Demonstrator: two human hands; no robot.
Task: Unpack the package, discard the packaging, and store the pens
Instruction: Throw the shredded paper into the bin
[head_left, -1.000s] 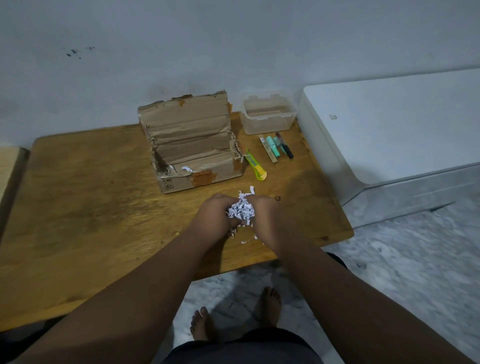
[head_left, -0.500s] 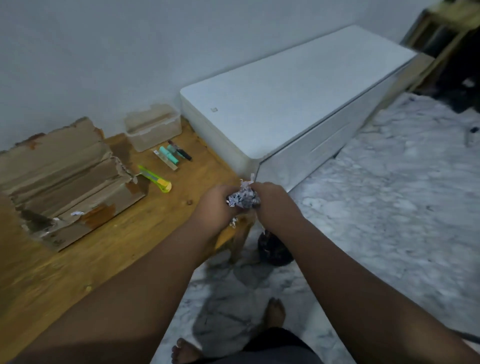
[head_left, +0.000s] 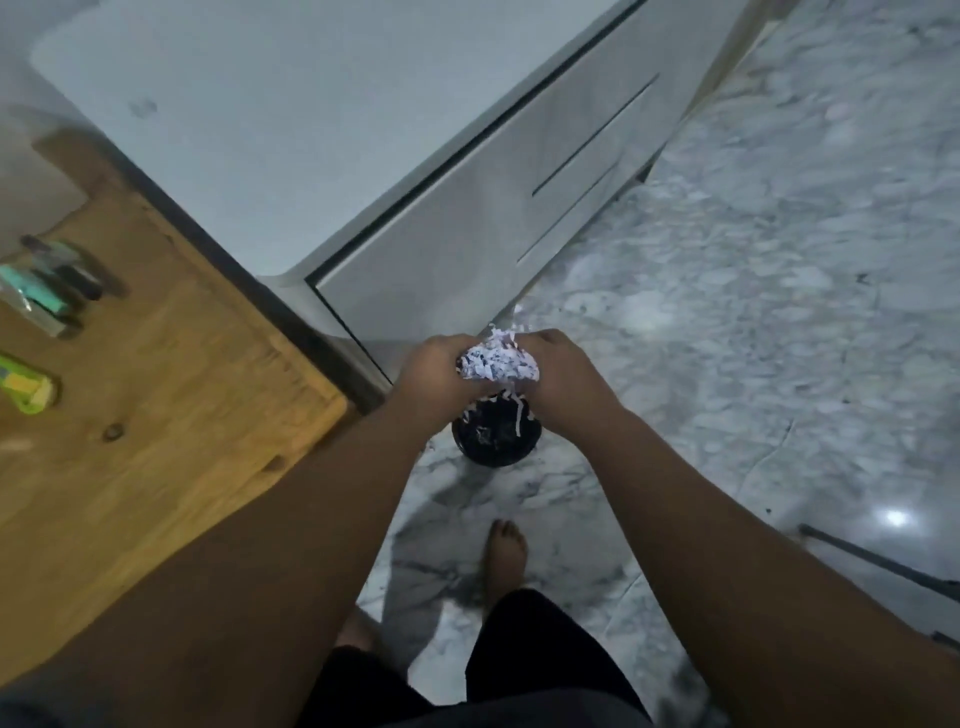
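Note:
A wad of white shredded paper (head_left: 496, 361) is pressed between my left hand (head_left: 434, 371) and my right hand (head_left: 563, 366), both closed around it. The wad hangs directly above a small black bin (head_left: 493, 439) on the floor; a few strips dangle into it. The pens (head_left: 49, 283), one teal and some dark, lie blurred on the wooden table (head_left: 171, 395) at the far left. The cardboard box and the clear container are out of view.
A yellow-green utility knife (head_left: 26, 387) lies on the table's left edge. A low white cabinet (head_left: 311, 130) stands behind the table and bin. Marble floor spreads to the right. My bare foot (head_left: 504, 556) is near the bin. A dark rod (head_left: 878, 558) lies at right.
Both hands carried the shredded paper off the table, to the right and down, over the black bin. The view swung right, so the cardboard box and the clear container left the frame.

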